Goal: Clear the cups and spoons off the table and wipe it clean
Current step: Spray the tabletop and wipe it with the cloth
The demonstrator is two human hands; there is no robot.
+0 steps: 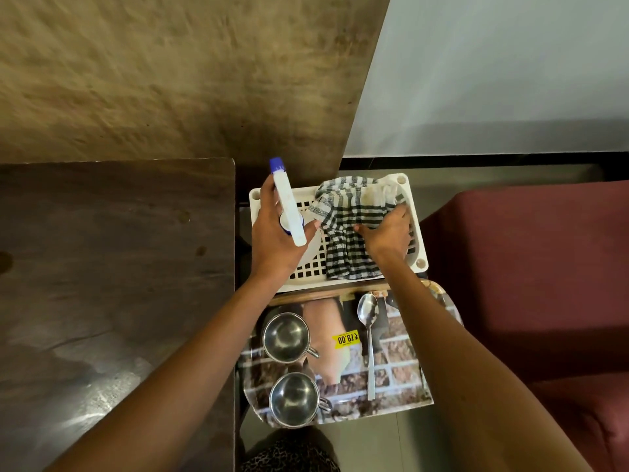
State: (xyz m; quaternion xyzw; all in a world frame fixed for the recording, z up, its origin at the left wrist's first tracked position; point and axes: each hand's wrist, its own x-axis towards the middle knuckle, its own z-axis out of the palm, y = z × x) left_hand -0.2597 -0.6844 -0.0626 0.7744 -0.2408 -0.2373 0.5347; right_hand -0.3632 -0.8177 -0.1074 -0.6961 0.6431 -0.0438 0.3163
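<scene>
Our left hand [275, 240] grips the spray bottle [289, 207]; our right hand [388, 233] closes on the checked cloth [350, 219]. It looks soft and limp, so we should bunch its middle.

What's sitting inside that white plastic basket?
In the white basket lies a checked cloth, gripped by the right hand. The left hand holds a spray bottle over it. The cloth and hands hide part of the basket floor.
</scene>
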